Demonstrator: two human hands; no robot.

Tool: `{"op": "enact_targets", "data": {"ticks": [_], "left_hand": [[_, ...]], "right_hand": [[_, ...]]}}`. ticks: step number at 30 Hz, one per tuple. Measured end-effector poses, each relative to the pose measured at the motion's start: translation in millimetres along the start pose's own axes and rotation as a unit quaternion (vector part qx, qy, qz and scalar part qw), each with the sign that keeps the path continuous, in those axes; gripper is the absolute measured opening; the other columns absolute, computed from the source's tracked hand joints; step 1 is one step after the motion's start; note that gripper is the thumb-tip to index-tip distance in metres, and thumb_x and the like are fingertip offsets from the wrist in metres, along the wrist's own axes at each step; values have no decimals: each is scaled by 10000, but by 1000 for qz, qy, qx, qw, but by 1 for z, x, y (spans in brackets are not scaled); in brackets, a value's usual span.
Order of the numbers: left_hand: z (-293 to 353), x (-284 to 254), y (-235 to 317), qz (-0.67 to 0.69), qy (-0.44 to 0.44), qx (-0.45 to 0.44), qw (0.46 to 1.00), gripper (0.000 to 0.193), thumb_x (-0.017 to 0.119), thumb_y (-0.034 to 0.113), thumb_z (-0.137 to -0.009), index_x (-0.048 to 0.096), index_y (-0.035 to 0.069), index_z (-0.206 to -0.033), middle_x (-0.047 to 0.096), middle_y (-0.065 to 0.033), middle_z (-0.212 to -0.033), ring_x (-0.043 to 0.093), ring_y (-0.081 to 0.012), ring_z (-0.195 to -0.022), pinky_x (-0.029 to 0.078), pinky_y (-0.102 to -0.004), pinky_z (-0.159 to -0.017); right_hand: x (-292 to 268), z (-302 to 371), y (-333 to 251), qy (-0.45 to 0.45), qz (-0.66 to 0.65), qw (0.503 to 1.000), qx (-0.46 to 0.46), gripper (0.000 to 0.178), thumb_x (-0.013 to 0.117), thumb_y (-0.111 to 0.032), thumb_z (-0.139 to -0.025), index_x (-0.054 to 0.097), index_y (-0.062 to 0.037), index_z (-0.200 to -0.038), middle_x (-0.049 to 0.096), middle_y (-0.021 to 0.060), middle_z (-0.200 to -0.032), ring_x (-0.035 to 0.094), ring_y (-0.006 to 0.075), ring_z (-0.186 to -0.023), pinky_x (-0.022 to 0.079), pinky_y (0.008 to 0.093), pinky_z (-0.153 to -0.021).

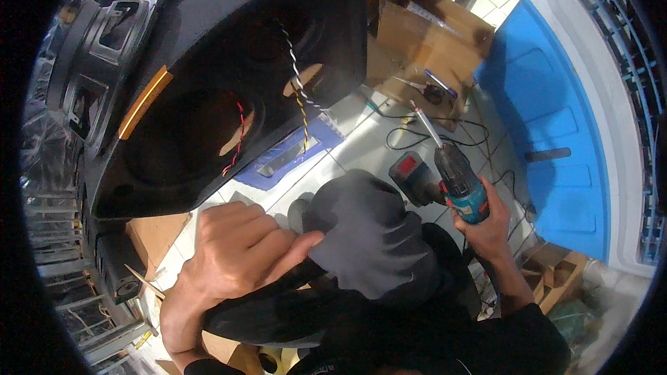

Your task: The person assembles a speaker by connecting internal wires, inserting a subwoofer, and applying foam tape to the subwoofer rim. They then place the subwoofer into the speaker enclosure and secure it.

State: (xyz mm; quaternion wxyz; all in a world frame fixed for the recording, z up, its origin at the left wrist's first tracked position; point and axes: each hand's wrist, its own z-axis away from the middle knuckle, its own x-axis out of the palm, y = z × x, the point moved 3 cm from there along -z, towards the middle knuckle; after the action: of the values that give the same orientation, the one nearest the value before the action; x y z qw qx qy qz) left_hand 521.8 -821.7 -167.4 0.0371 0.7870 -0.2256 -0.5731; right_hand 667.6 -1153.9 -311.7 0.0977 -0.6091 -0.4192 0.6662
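My right hand (486, 226) grips a teal and black cordless drill (460, 184), its long bit pointing up and away toward the cardboard box. The drill's battery (412, 176) faces my knee. My left hand (240, 250) hangs at the left of my knee, back turned up, fingers curled under and thumb stretched to the right; its palm side is hidden. Beyond it a large black speaker cabinet (229, 17) lies tilted, with round openings facing me. Twisted red-black wires (241, 132), yellow-black wires (303, 114) and white-black wires (292, 62) hang from the openings. A speaker driver (104, 62) rests at the cabinet's left.
An open cardboard box (434, 35) stands at the back, with scissors (424, 87) and a blue pen (440, 82) near it. Black cable (431, 147) loops over the tiled floor. A blue plastic panel (556, 132) rises at right. A purple-blue flat package (278, 160) lies below the cabinet.
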Motion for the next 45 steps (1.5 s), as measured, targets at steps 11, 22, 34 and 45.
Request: {"op": "enact_targets", "data": {"ticks": [11, 22, 34, 45], "left_hand": [[1, 2, 1, -3, -1, 6, 1000, 312, 861, 175, -814, 655, 75, -602, 540, -34, -509, 531, -133, -436, 355, -293, -408], [3, 0, 3, 2, -25, -10, 1000, 268, 898, 127, -725, 648, 71, -647, 560, -41, -567, 547, -199, -476, 369, -324, -445], [4, 1, 2, 0, -19, -13, 1000, 273, 905, 131, -717, 646, 77, -648, 551, -35, -568, 532, -193, -473, 364, -329, -447], [5, 2, 1, -1, -31, -11, 999, 260, 901, 141, -719, 655, 77, -665, 556, -34, -576, 534, -196, -476, 368, -333, -450]], "right_hand": [[-5, 1, -7, 16, -1, 1000, -11, 711, 874, -158, -684, 593, -35, -1325, 722, 142, -1032, 722, 239, -834, 562, 341, -769], [-4, 1, -8, 0, -7, 1000, -6, 714, 881, -161, -675, 596, -43, -1319, 716, 130, -987, 698, 230, -785, 550, 341, -728], [-1, 1, -2, -4, -6, 1000, 8, 735, 877, -157, -673, 591, -39, -1339, 716, 123, -1009, 674, 223, -775, 543, 339, -737], [-11, -3, -6, -43, -24, 997, 54, 729, 867, -185, -693, 577, 2, -1336, 733, 142, -1041, 724, 209, -918, 559, 355, -846]]}}
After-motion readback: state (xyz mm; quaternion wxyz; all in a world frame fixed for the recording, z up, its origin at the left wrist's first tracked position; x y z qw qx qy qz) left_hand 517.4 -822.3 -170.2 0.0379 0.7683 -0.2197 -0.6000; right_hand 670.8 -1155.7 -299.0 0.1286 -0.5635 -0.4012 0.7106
